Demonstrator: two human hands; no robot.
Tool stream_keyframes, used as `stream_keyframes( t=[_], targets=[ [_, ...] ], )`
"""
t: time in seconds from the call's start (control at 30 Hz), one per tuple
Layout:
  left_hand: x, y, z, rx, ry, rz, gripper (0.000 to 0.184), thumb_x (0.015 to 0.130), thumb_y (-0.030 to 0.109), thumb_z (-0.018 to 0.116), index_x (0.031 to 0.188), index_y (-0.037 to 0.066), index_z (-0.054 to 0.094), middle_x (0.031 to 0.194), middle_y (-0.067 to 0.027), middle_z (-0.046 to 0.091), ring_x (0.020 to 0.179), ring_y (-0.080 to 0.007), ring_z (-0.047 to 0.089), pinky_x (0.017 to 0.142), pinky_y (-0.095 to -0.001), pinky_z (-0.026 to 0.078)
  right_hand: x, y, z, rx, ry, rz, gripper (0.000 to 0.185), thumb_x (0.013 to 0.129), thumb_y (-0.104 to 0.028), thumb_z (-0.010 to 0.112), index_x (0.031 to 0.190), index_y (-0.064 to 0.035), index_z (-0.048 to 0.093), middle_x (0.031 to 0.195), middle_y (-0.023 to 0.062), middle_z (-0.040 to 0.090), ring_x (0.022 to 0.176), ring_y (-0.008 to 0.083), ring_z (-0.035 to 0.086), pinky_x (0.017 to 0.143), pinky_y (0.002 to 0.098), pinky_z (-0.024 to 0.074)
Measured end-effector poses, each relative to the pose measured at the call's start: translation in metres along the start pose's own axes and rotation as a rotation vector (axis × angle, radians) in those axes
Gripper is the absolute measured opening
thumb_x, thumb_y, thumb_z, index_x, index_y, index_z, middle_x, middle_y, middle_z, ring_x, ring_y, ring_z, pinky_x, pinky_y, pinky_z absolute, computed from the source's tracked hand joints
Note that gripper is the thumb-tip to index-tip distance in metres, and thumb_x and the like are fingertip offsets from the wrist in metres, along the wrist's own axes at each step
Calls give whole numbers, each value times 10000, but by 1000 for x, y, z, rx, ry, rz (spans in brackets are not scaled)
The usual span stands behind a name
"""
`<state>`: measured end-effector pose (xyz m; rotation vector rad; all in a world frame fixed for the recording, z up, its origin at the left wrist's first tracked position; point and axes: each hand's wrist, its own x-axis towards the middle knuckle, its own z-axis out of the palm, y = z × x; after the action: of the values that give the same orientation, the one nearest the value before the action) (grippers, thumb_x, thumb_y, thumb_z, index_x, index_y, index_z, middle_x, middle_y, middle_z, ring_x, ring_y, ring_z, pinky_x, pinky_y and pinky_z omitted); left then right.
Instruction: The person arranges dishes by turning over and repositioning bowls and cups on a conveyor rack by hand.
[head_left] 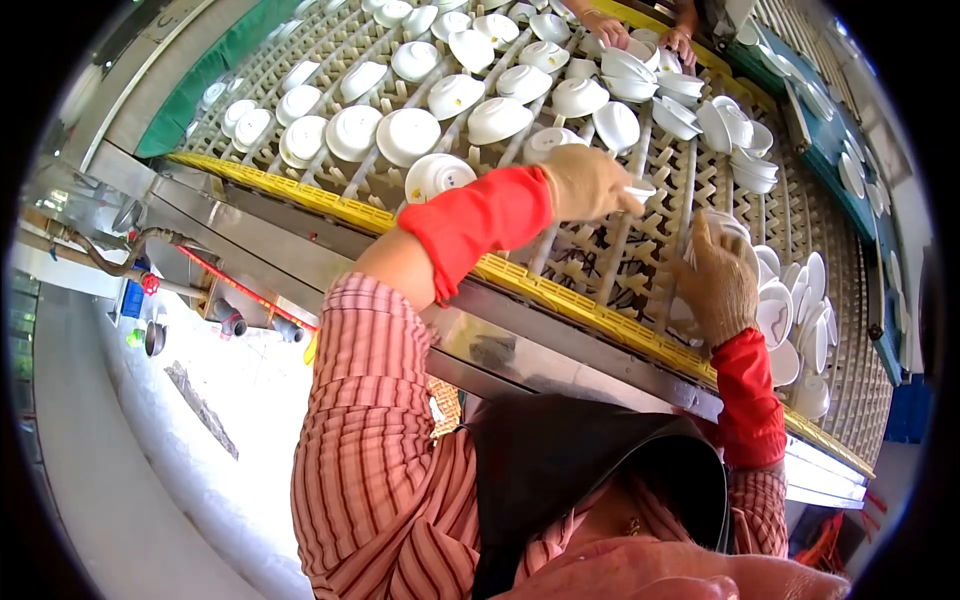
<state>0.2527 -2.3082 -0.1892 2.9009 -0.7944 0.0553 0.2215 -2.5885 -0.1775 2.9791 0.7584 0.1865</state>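
Observation:
My left hand (592,184), in a tan glove with a red sleeve cuff, is closed on a small white dish (640,190) whose edge shows at the fingertips. It is over the slatted conveyor. To its right, my right hand (720,278), gloved the same way, has its fingers wrapped round white bowls (728,226); how many is hidden. Beside the right hand, several white bowls (800,300) stand nested on edge. White bowls lie upside down beyond my left hand, one of them (440,178) near the yellow edge strip.
The conveyor's yellow edge strip (560,292) runs in front of me beside a metal frame (270,245). Across the belt, another person's hands (640,38) are at stacked bowls (628,72). A blue-green side belt (835,150) on the right carries more dishes.

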Motion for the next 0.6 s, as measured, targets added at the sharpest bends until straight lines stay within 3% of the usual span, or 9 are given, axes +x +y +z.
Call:
stream_keyframes(
  t=[0.07, 0.1, 0.2, 0.23, 0.3, 0.4, 0.47, 0.5, 0.6],
  targets=[
    [8, -51, 34, -62, 415, 271, 385, 990, 402, 809, 1302, 176, 817, 1177, -137, 789, 1090, -365, 748, 993, -482, 623, -7, -1, -10, 115, -254, 152, 682, 972, -260, 717, 1593, -31, 553, 1195, 205, 784, 1017, 386, 781, 894, 515, 614],
    [6, -64, 21, -160, 428, 167, 405, 998, 422, 778, 1321, 178, 801, 1212, -144, 777, 1119, -374, 738, 1008, -489, 611, -16, 16, 14, 186, 9, 4, 642, 1001, -276, 693, 1612, -123, 567, 944, 174, 795, 826, 386, 788, 737, 514, 624],
    [-25, -140, -28, -260, 578, -281, 469, 1022, 480, 684, 1377, 183, 755, 1316, -165, 742, 1207, -403, 706, 1053, -513, 573, -18, 35, 26, 359, 169, -7, 631, 1010, -287, 694, 1616, -154, 581, 991, 193, 800, 859, 416, 785, 756, 511, 619],
    [-44, -176, -38, -233, 652, -401, 491, 1031, 500, 653, 1396, 184, 739, 1351, -172, 730, 1236, -412, 696, 1067, -521, 560, -18, 15, -20, 415, -72, 214, 560, 1041, -274, 689, 1576, -118, 635, 1159, 197, 802, 974, 341, 791, 841, 437, 620],
    [-90, -253, -44, -89, 738, -572, 536, 1047, 539, 590, 1434, 187, 708, 1421, -186, 706, 1294, -431, 675, 1097, -536, 535, -12, 29, -7, 703, 67, 155, 495, 1065, -242, 676, 1537, -93, 675, 1241, 173, 791, 1040, 256, 768, 913, 386, 599],
    [-156, -332, -16, 182, 571, -781, 607, 1071, 598, 497, 1491, 192, 662, 1525, -207, 671, 1381, -460, 643, 1142, -560, 497, 0, 39, 3, 849, 200, 29, 418, 1088, -181, 668, 1483, -57, 724, 1290, 123, 782, 1120, 153, 710, 1016, 311, 556],
    [-176, -294, -17, 255, 247, -1089, 671, 1072, 632, 459, 1529, 182, 656, 1592, -179, 637, 1451, -432, 604, 1189, -541, 468, 5, 8, -26, 1168, 143, 151, 411, 1093, -181, 668, 1479, -55, 727, 1305, 129, 778, 1125, 161, 711, 1016, 308, 556],
    [-172, -262, -38, 209, 62, -1177, 693, 1078, 626, 453, 1569, 169, 629, 1608, -183, 623, 1474, -420, 586, 1209, -517, 459, 10, -1, -32, 1287, 146, 116, 467, 1017, -158, 771, 1471, -59, 722, 1351, 144, 773, 1173, 231, 736, 1029, 341, 582],
    [-165, -246, -33, 239, -82, -1228, 684, 1099, 608, 389, 1498, 141, 691, 1510, -189, 689, 1420, -424, 627, 1185, -511, 480, 41, -10, -33, 575, 502, -426, 621, 879, -138, 878, 1469, -70, 698, 1377, 160, 765, 1210, 319, 750, 1039, 404, 615]
  ],
)
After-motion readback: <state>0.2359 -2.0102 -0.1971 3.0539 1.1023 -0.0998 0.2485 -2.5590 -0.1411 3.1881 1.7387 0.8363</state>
